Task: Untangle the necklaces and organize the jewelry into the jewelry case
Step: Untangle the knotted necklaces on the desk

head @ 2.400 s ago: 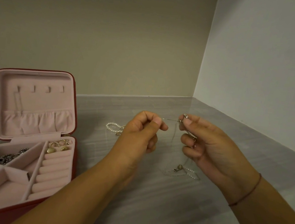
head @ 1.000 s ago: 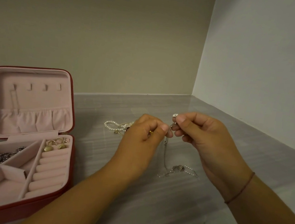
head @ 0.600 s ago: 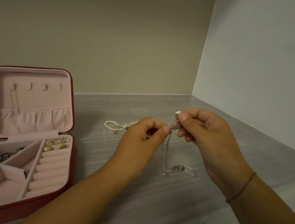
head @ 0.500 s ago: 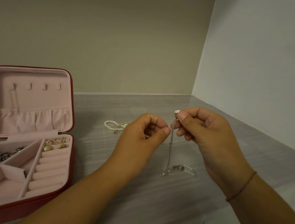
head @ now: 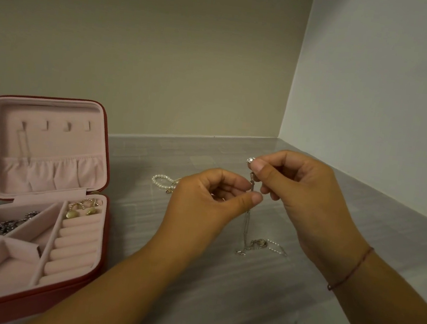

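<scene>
Handling: silver chain (head: 247,220) is judged near weightless, fully limp and slippery in fingertips. Fine links would likely kink or snap under a hard tug, so knots should be eased apart, not yanked.
Grip point: best taken at the stiffer bits, the sparkly pendant (head: 249,160) or the clasp, and on the strand right beside any knot. Fingertip pinch only.
Look: pale metal, very fine, hanging roughly straight down. The lower end is pooled on the grey table (head: 190,305) with a small round fitting and a beaded-looking stretch. Too small to tell if that is a second necklace.
Right hand (head: 307,196): thumb and forefinger pinch the chain's top, pendant poking out above, other fingers curled.
Left hand (head: 207,203): thumb and forefinger pinch the chain just below the right hand's pinch.
Location: in the air between the hands, well right of the open jewelry case (head: 32,298).
Case: gold earrings (head: 79,211) above the ring rolls, dark silver piece (head: 11,224) in the back-left compartment.
Also out: pearl strand (head: 162,181) on the table behind the left hand.
</scene>
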